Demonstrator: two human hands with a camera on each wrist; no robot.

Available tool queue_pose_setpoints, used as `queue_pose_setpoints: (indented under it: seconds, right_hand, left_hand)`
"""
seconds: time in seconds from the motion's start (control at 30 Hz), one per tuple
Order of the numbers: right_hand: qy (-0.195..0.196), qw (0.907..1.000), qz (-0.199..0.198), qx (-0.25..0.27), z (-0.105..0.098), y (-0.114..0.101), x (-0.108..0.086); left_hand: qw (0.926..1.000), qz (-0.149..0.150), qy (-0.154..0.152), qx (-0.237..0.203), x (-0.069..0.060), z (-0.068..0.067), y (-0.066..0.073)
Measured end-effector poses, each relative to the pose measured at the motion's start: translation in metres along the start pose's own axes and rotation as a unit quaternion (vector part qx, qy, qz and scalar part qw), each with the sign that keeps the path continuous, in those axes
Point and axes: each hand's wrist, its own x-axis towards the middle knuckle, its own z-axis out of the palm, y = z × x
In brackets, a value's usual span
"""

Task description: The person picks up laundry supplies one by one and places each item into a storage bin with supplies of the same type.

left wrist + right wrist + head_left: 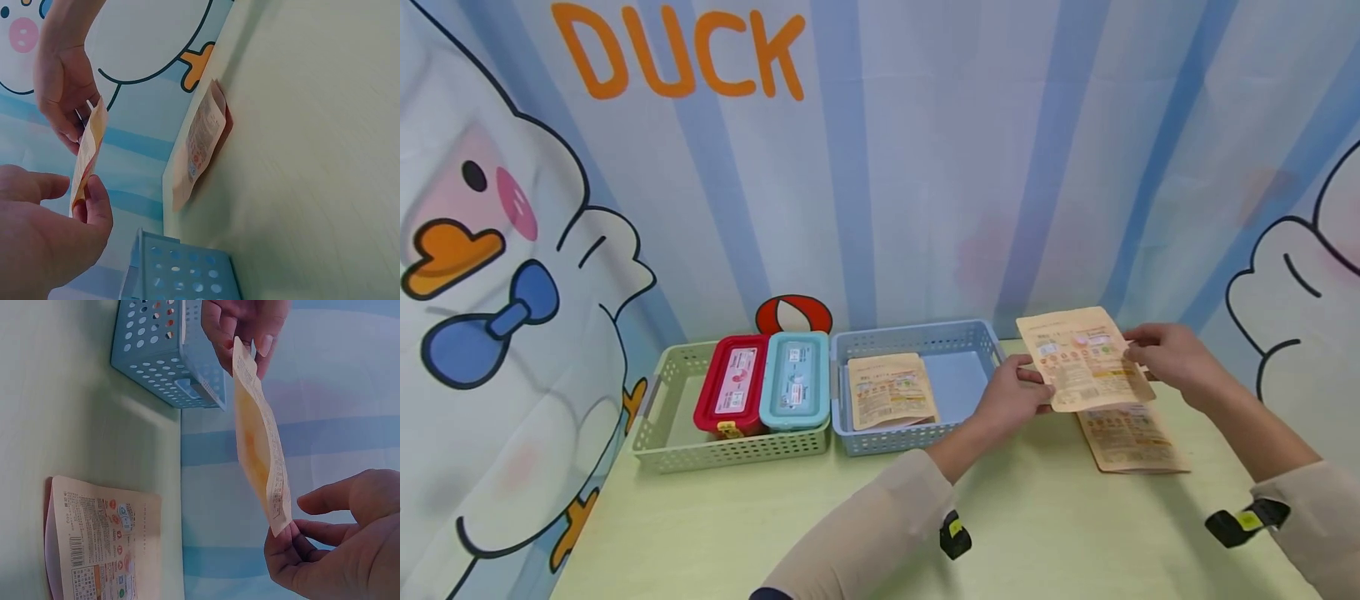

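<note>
Both hands hold a flat tan printed pouch (1081, 358) in the air at the right. My left hand (1011, 392) grips its lower left edge, and my right hand (1176, 358) holds its right edge. In the right wrist view the raised pouch (259, 437) is seen edge-on, slightly bulged, between the right hand (350, 544) and the left hand (247, 325). Beneath it on the table lies a similar pouch (1131, 442), partly hidden by the raised one. Another tan pouch (891, 390) lies in the left part of the blue basket (880, 442).
A green basket (730, 454) stands left of the blue one. In it are a red-lidded box (733, 383) and a light-blue-lidded box (795, 382), side by side. A striped curtain (917, 167) with duck drawings rises behind the pale table (715, 533).
</note>
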Motion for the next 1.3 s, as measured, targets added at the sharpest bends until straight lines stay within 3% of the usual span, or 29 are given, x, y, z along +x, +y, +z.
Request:
queue_pose_setpoints:
  seconds: [0.47, 0.67, 1.0, 1.2, 1.3]
  right_hand:
    - [0.000, 0.9991, -0.027, 0.034, 0.002, -0.018, -0.001]
    - [0.010, 0.9976, -0.036, 0.058, 0.004, -0.026, -0.002]
    - [0.035, 0.9956, -0.048, 0.073, 0.009, -0.047, -0.005]
    - [0.040, 0.9942, -0.054, 0.084, 0.013, -0.058, -0.007]
    - [0.043, 0.9928, -0.061, 0.093, 0.017, -0.063, -0.007]
  left_hand:
    - [0.9974, 0.017, -0.026, 0.064, -0.001, -0.023, 0.012]
    - [0.9892, 0.025, -0.072, 0.126, -0.003, -0.038, 0.028]
    - [0.9833, 0.037, -0.112, 0.139, -0.006, -0.060, 0.053]
    - [0.9758, 0.057, -0.110, 0.180, -0.008, -0.070, 0.060]
    - [0.9765, 0.066, -0.100, 0.179, -0.008, -0.074, 0.061]
